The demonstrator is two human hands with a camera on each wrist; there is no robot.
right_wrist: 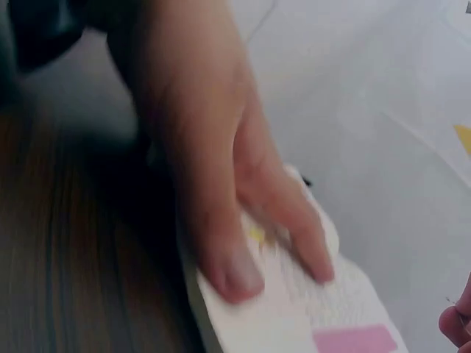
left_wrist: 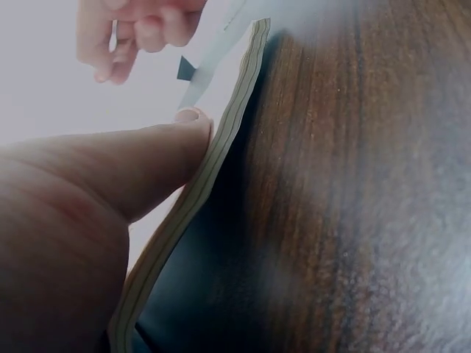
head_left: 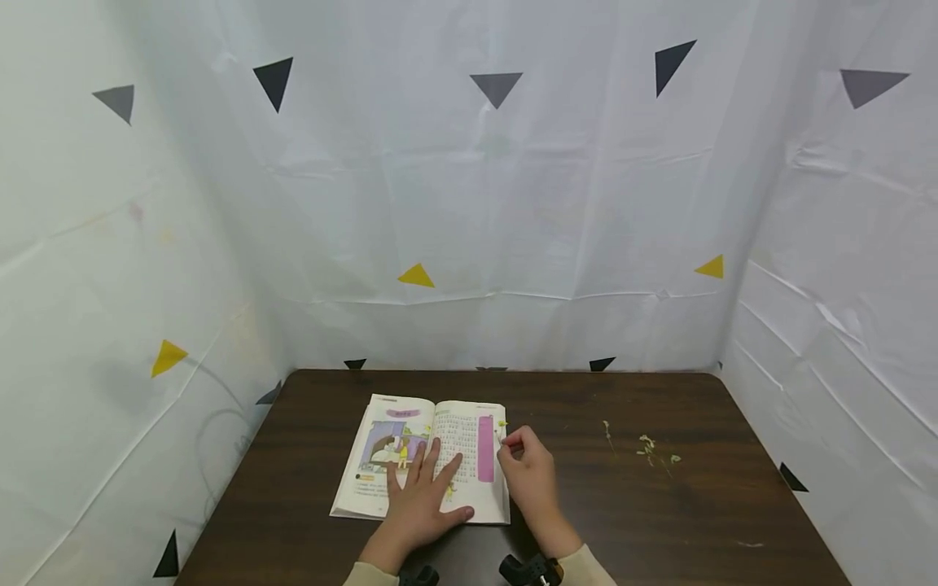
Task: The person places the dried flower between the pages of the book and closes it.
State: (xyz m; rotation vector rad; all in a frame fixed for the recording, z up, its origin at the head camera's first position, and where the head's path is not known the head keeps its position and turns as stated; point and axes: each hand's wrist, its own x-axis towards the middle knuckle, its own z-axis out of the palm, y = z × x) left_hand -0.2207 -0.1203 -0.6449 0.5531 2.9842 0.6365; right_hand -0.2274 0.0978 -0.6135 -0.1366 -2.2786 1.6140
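An open book (head_left: 454,419) lies on the table, a coloured picture on its left page and text with a pink strip on its right. Spread over its lower middle, my left hand (head_left: 419,496) presses the pages down, fingers apart. In the left wrist view its thumb (left_wrist: 165,158) rests along the page edge. My right hand (head_left: 533,478), at the book's right edge, pinches a thin flower sprig (head_left: 501,424) between thumb and forefinger, its small yellow head over the right page. A bit of the stem shows by the fingertips (right_wrist: 458,323) in the right wrist view.
On the dark wooden table (head_left: 586,505), to the right of the book, lie a sprig with pale blossoms (head_left: 647,448) and a thinner sprig (head_left: 607,433). A white curtain (head_left: 542,220) with printed triangles surrounds the table's back and sides.
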